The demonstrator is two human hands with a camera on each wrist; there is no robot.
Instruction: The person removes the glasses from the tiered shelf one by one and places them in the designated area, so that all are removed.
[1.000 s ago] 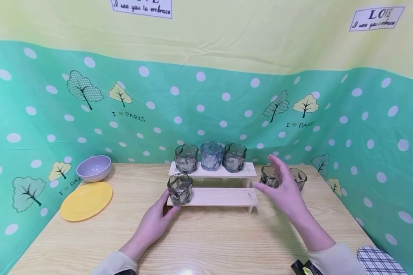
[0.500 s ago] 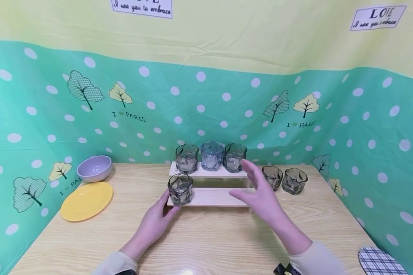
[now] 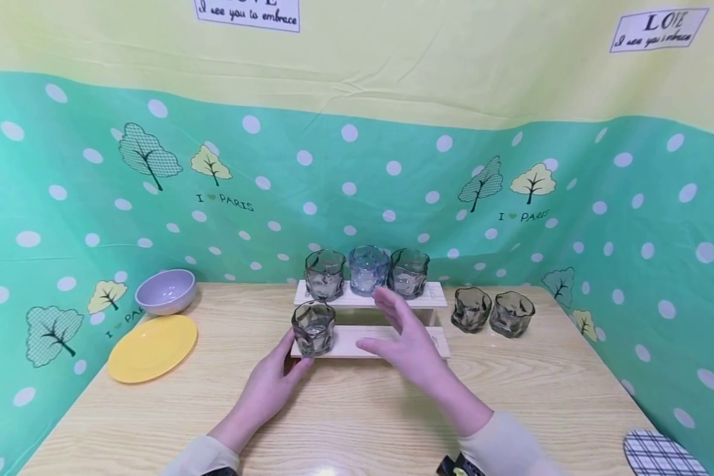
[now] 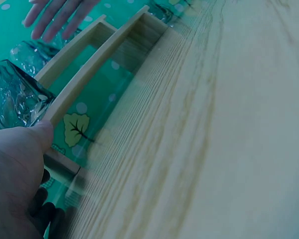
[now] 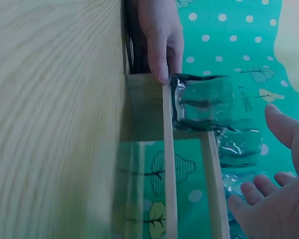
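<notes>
A two-tier pale wooden rack (image 3: 357,338) stands on the table. On its lower tier, at the left end, sits a grey faceted glass (image 3: 314,330). My left hand (image 3: 269,387) grips that end of the rack beside the glass; in the left wrist view its thumb (image 4: 42,133) lies on the front edge and the other fingers are partly hidden. My right hand (image 3: 407,344) hovers over the front of the lower tier, fingers spread, holding nothing. Along the upper tier stand a grey glass (image 3: 324,276), a bluish glass (image 3: 367,272) and another grey glass (image 3: 410,274).
Two more grey glasses, a nearer-rack one (image 3: 471,311) and an outer one (image 3: 512,315), stand on the table right of the rack. At left are a purple bowl (image 3: 166,292) and a yellow plate (image 3: 152,349). A checked cloth piece (image 3: 660,453) lies front right. A patterned curtain (image 3: 357,178) surrounds the table.
My right hand has moved left, from in front of the two glasses on the table to over the lower tier, uncovering those glasses. My left hand has stayed at the rack's left end.
</notes>
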